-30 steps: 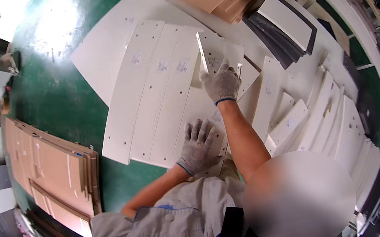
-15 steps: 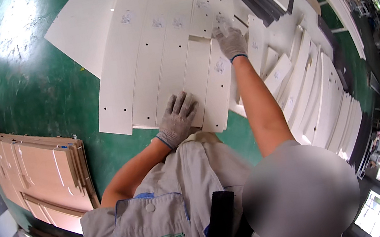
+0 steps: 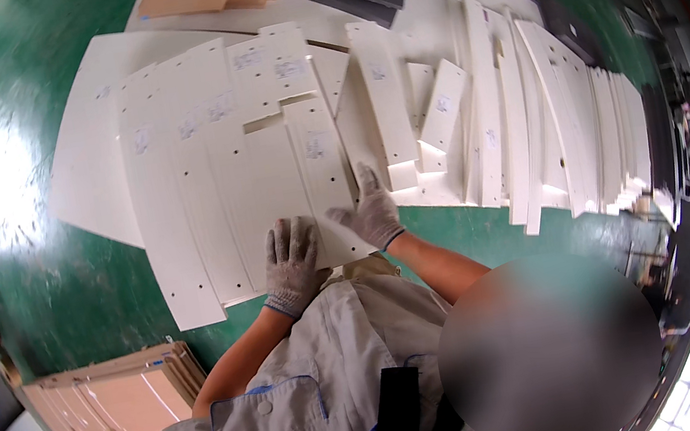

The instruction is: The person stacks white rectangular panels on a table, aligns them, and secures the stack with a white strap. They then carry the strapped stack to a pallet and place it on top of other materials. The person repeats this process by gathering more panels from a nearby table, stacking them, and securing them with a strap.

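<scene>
Flat and open, both gloved hands press on one white panel [image 3: 318, 188] on the green floor [image 3: 82, 278], left hand [image 3: 291, 261] at its near end, right hand [image 3: 373, 211] beside its right edge, its long axis running away from the person.

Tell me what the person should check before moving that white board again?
1. Left hand flat on the white panel: ok, the gloved palm rests on its near end.
2. Right hand on the same panel: ok, it touches the panel's right near edge.
3. Gloves on both hands: ok.
4. Panel lying flat in the row of white boards on the green floor: ok, it lies level with its neighbours.
5. Anything caught under the panel: cannot tell, the underside is hidden.
6. Room to the right: not ok, loose narrow white strips crowd close beside it.
</scene>
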Motion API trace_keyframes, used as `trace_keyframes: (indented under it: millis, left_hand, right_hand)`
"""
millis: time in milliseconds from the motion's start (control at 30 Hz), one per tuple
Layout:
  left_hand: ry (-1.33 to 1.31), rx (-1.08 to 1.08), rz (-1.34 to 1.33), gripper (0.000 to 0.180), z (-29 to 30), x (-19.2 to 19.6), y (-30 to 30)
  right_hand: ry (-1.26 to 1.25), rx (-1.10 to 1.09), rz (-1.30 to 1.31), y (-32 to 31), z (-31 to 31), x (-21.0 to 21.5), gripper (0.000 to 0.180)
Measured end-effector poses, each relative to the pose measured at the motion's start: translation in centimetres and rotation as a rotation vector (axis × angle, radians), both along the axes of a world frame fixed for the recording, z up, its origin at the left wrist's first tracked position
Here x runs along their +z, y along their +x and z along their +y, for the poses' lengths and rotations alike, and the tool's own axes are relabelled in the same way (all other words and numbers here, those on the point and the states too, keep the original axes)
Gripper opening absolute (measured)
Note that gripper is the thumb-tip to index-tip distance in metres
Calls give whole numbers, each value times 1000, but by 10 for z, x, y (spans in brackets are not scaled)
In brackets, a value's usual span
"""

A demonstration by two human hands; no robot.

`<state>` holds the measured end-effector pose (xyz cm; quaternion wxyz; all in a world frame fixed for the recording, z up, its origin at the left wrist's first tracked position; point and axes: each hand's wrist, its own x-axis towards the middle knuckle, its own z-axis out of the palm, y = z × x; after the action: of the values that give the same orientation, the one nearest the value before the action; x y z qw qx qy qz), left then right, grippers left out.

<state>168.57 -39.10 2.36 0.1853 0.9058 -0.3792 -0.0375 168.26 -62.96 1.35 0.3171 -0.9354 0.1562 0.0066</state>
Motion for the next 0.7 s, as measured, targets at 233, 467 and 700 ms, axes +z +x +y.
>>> trace_keyframes:
  millis: [233, 467, 700]
  left_hand:
    - [104, -125, 12, 87, -4, -3, -5]
    - [43, -117, -106, 75, -22, -1, 0]
    - [-78, 294, 90, 63, -64, 12, 5]
  right_hand:
    - [115, -43, 220, 10, 11, 36, 121]
    - [88, 23, 393, 11, -10, 74, 115]
    - [158, -111, 393, -16, -67, 68, 119]
